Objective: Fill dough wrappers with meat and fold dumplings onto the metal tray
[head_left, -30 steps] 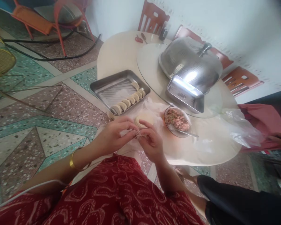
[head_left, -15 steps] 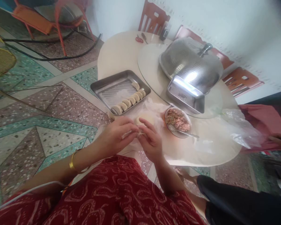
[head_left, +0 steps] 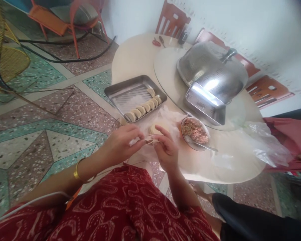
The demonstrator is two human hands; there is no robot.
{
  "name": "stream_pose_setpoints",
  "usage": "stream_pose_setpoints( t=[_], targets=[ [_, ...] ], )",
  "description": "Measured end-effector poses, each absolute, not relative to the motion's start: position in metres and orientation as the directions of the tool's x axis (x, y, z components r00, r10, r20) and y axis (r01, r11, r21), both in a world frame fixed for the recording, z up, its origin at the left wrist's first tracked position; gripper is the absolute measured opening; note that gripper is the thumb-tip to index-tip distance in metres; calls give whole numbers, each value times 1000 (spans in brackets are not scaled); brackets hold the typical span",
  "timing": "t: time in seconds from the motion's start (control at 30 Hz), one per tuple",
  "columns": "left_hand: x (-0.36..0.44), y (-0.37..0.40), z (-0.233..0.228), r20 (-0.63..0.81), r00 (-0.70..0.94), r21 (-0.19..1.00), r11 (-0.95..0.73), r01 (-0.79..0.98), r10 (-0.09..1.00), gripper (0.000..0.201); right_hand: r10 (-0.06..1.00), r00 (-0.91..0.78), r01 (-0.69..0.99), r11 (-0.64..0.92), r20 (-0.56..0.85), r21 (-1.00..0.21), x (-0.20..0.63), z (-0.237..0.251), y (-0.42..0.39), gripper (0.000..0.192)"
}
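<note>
Between my two hands is a pale folded dumpling (head_left: 148, 140), partly covered by the fingers. My left hand (head_left: 124, 142) pinches its left end. On its right end the thumb and forefinger of my right hand (head_left: 167, 149) are closed. Just beyond the fingertips lies a stack of round dumpling wrappers (head_left: 162, 128) on a crumpled clear plastic sheet (head_left: 167, 115). To the right is a bowl (head_left: 207, 131) of minced filling (head_left: 194, 130) with a spoon (head_left: 208, 147) in it. A metal tray (head_left: 109, 93) at the left holds a row of finished-looking dumplings (head_left: 141, 109).
A round glass turntable (head_left: 163, 65) bears a large perforated metal dome (head_left: 205, 67) and an empty-looking metal pan (head_left: 217, 117). Red-handled scissors (head_left: 156, 42) lie at the back. A plastic bag (head_left: 271, 144) is on the right edge. Another person's dark-clothed leg (head_left: 243, 211) is at lower right.
My hands have drawn slightly apart, and more of the pale dumpling shows between the fingertips. The whole scene has shifted right as the camera turned.
</note>
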State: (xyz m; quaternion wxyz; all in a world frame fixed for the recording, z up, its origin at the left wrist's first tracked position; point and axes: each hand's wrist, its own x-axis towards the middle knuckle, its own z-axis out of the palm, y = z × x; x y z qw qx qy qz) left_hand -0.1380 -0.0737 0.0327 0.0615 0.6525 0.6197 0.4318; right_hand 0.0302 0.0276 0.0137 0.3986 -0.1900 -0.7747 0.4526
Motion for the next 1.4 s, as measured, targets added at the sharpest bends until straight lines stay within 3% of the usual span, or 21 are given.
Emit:
stream_pose_setpoints(
  t=[0.27,0.4,0.83,1.0,1.17,1.23,1.4],
  targets=[
    [-135,-68,37,322,-310,814,-94,573,895,12,525,-699,-103,598,486,-795,25,18,28,20],
    [-133,-67,34,258,-338,860,-55,507,905,11,475,-738,-132,596,480,-792,24,18,29,21],
    [-140,-73,35,304,-290,889,-160,429,907,10,468,-754,-143,568,462,-810,20,21,28,16],
    [-141,-75,34,363,-276,850,-195,490,890,11,482,-744,-129,575,463,-808,18,21,27,13],
    [-140,-80,35,470,-294,726,-174,665,833,17,493,-734,-114,589,468,-800,16,21,25,15],
    [-141,-81,37,453,-297,730,-158,665,841,18,493,-730,-109,599,473,-793,15,21,25,15],
    [-146,-80,39,269,-297,875,-103,472,916,12,491,-723,-101,621,486,-777,13,21,24,13]
  ],
)
